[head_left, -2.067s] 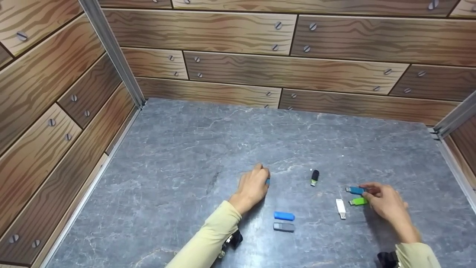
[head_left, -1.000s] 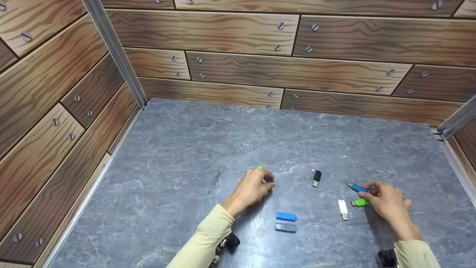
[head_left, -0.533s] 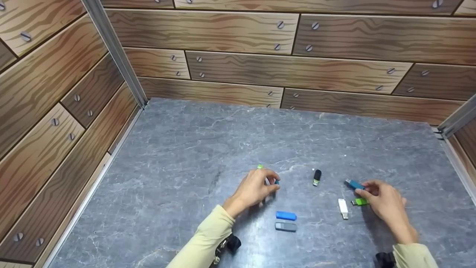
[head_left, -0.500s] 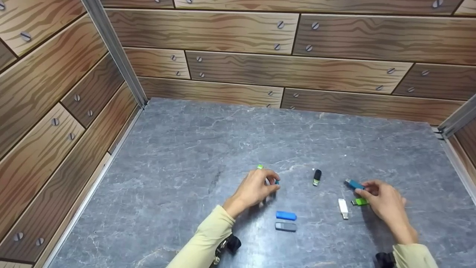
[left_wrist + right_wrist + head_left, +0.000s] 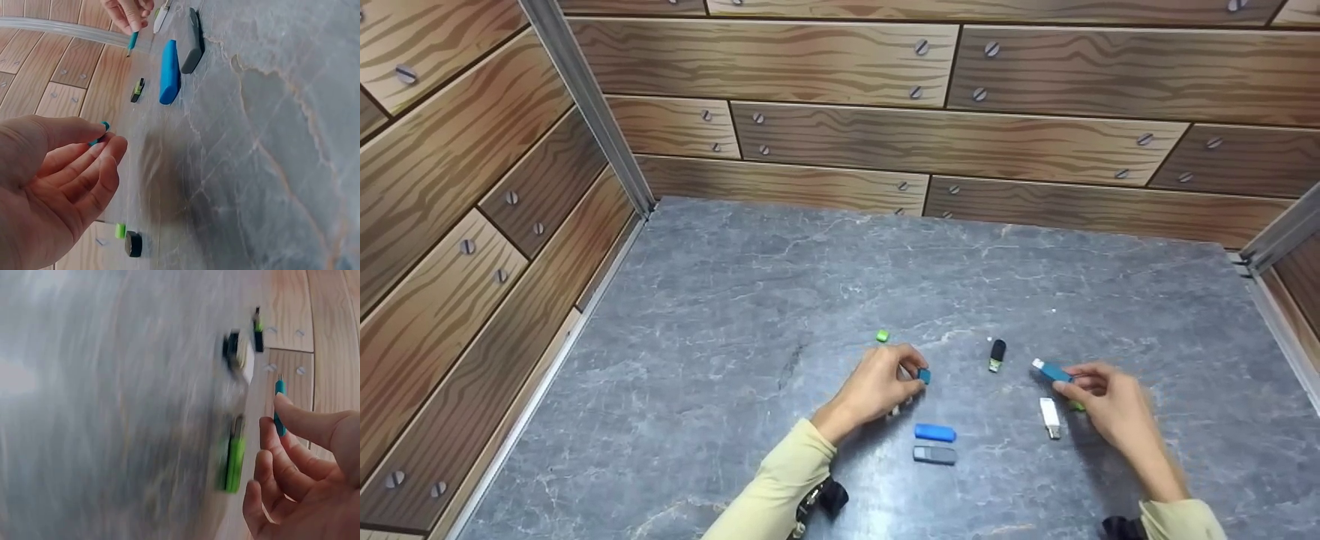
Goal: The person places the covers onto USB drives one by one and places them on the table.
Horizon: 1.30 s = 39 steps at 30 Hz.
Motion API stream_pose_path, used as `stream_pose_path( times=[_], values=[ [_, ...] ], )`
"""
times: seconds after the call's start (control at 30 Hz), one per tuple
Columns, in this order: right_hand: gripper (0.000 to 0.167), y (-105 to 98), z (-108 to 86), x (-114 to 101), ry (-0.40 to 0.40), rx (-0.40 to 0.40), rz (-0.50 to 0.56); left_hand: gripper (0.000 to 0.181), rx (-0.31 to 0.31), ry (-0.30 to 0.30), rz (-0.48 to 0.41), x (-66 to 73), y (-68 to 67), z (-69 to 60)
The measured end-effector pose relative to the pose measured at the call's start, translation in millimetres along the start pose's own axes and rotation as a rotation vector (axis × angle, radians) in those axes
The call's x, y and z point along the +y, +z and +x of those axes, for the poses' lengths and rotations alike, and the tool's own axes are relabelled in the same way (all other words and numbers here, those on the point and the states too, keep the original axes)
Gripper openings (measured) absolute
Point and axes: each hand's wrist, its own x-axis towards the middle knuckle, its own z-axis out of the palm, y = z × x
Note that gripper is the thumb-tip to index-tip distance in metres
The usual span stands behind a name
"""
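Observation:
My left hand (image 5: 874, 386) pinches a small teal cap (image 5: 924, 376) between thumb and fingertips, above the table. Off to the right, my right hand (image 5: 1110, 405) pinches a teal USB flash drive (image 5: 1051, 371) by its rear end, its metal plug bare and pointing left toward the cap. Cap and drive are apart. Beneath the right hand lies a green USB flash drive (image 5: 235, 464), mostly hidden in the head view. A white USB flash drive (image 5: 1050, 418) lies beside it. Near the left hand are a green cap (image 5: 883, 335) and a black cap (image 5: 133, 244).
A black-and-green USB flash drive (image 5: 997, 355) lies between the hands, farther back. Nearer the front lie a blue stick (image 5: 935, 433) and a grey stick (image 5: 934, 455), side by side. Wood-patterned walls (image 5: 840, 139) enclose the grey marbled table (image 5: 735, 300).
My right hand has lifted the teal drive and carried it left. My left hand has picked up the teal cap and shifted slightly right, exposing the green cap behind it.

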Motion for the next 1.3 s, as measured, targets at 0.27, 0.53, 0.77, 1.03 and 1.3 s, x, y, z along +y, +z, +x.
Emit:
stream_pose_path(
  times=[0.27, 0.53, 0.77, 1.03, 1.3],
  values=[
    [0.036, 14.1, -7.2, -17.4, -0.053, -0.036, 0.164, 0.018, 0.007, -0.028, -0.116, -4.5, 7.9, -2.1],
    [0.027, 34.3, -14.2, -28.6, -0.125, -0.133, 0.35, 0.02, -0.026, -0.061, -0.23, -5.9, 13.9, -5.9],
    [0.026, 45.3, -15.8, -36.4, -0.128, -0.2, 0.413, 0.019, -0.047, -0.095, -0.275, -6.6, 16.3, -8.3],
    [0.028, 52.8, -18.9, -41.8, -0.143, -0.258, 0.399, 0.019, -0.066, -0.079, -0.317, -4.7, 19.6, -9.7],
    [0.029, 57.9, -19.6, -47.9, -0.157, -0.292, 0.413, 0.018, -0.078, -0.062, -0.305, -2.5, 23.0, -10.9]
  ],
)
